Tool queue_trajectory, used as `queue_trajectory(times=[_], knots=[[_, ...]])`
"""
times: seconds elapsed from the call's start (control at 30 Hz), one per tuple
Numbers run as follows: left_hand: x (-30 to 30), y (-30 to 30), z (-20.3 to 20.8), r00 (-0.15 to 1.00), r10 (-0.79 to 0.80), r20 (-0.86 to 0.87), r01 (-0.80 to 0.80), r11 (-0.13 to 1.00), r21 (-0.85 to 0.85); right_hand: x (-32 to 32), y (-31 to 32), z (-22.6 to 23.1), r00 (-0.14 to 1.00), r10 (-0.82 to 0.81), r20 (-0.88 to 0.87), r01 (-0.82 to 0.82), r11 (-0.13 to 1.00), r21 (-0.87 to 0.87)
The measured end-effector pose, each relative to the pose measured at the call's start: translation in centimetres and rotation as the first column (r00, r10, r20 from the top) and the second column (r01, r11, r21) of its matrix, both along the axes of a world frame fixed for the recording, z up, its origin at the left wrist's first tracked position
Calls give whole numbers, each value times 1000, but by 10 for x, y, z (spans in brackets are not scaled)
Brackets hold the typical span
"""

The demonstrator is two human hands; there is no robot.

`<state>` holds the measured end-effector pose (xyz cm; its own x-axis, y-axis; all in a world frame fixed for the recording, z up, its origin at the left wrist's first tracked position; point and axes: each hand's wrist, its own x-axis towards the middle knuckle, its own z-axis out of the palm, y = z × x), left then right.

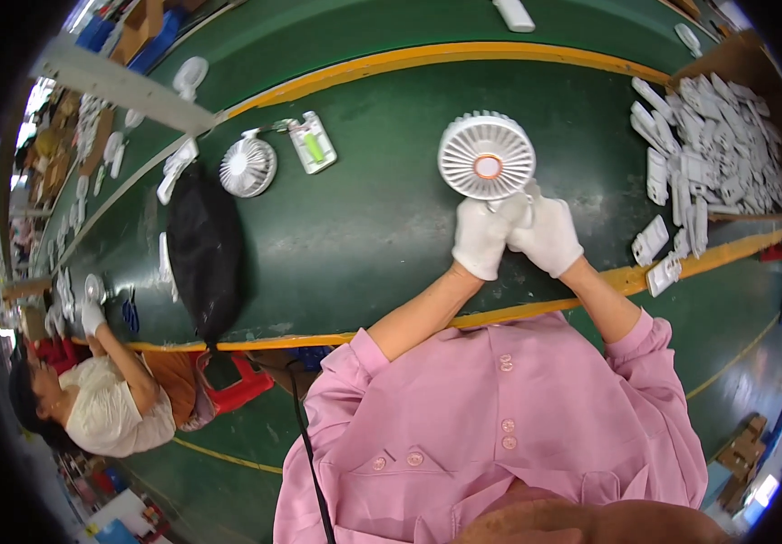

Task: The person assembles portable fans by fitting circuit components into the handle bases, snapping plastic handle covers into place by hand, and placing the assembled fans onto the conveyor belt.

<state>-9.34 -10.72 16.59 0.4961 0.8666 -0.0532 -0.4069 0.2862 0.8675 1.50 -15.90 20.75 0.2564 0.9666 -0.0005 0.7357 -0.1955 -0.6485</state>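
Note:
A white handheld fan (487,156) with a round ribbed grille and an orange-ringed centre is held over the green bench. My left hand (480,239) and my right hand (547,234), both in white gloves, close around its lower end from either side, close together. The gloves hide most of the fan's handle. To the left on the bench lies another white fan head (248,167), wired to an opened handle half (313,143) with a green battery cell in it.
White plastic casing parts (717,145) heap up at the right, some near the yellow bench edge (717,258). A black cloth bag (205,254) sits left, beside a metal frame post (128,86). At far left a co-worker (123,399) works at the same bench, near blue-handled scissors (131,311).

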Motion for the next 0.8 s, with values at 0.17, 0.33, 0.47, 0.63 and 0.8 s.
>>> queue_trajectory(times=[0.17,0.33,0.47,0.63,0.8], knots=[[-9,19,3,945,-241,221,280,945,-169,9,9,9,978,57,-203,-101,972,-214],[-19,25,2,823,-367,434,451,886,-106,8,-4,12,946,107,-307,-161,974,-157],[-12,19,0,853,-360,377,416,906,-77,3,-8,10,994,66,-89,-72,995,-68],[-3,10,12,976,-129,176,155,978,-141,-2,5,7,999,-25,-30,24,999,-33],[4,13,14,997,-79,26,81,992,-94,4,10,7,1000,-2,-22,0,998,-63]])
